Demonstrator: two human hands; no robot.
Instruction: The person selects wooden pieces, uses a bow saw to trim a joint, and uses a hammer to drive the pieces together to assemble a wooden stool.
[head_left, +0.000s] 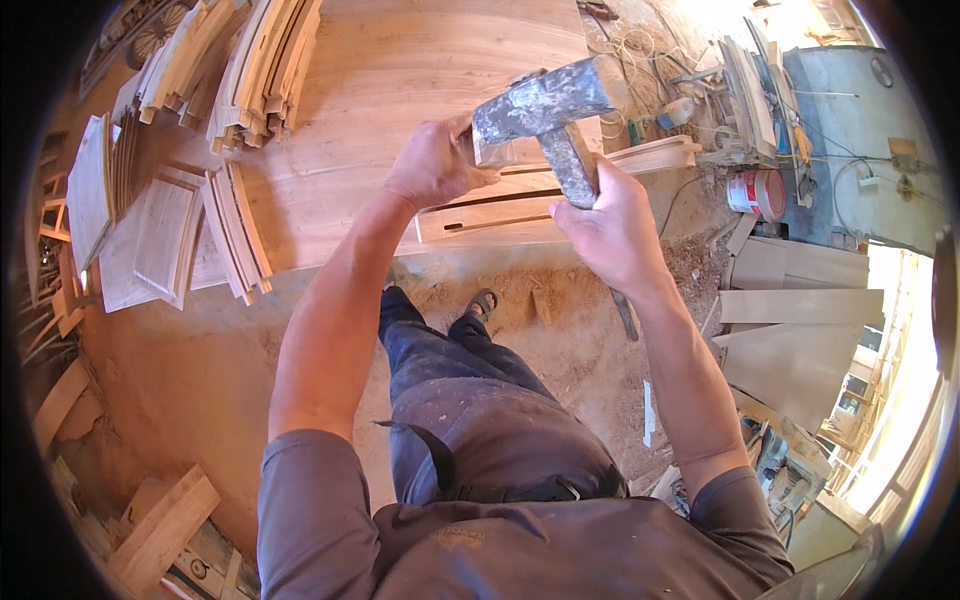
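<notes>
**Hammer raised over a slotted wooden part at the workbench**

Nearest, the person's dark trousers (470,420) and one sandalled foot (482,302) stand on a floor covered with sawdust (560,300). Offcut boards (160,530) lie at the near left on the floor.

Beyond that, both forearms reach from the lower edge toward the near edge of the workbench (400,80).

- Right hand (605,225): the fingers are wrapped tight around the handle of a hammer (545,105). The handle's lower end projects below the hand, toward the floor. The heavy grey metal head sits above the hand, tilted, just over the wooden part.
- Left hand (432,160): the fingers are curled around the left end of a slotted wooden part (500,210), with the thumb pressed against it. The part is pale, long and narrow, with dark slots along its length, and it lies across the near edge of the bench, between the two hands.

Farther left, stacks of curved wooden pieces (250,70) rest on the bench, and flat panels (165,240) lean at its left end.

Farther right, a red and white can (757,192) stands beside scattered tools and cables (690,90). Pale boards (800,300) lie on the right side of the floor.
</notes>
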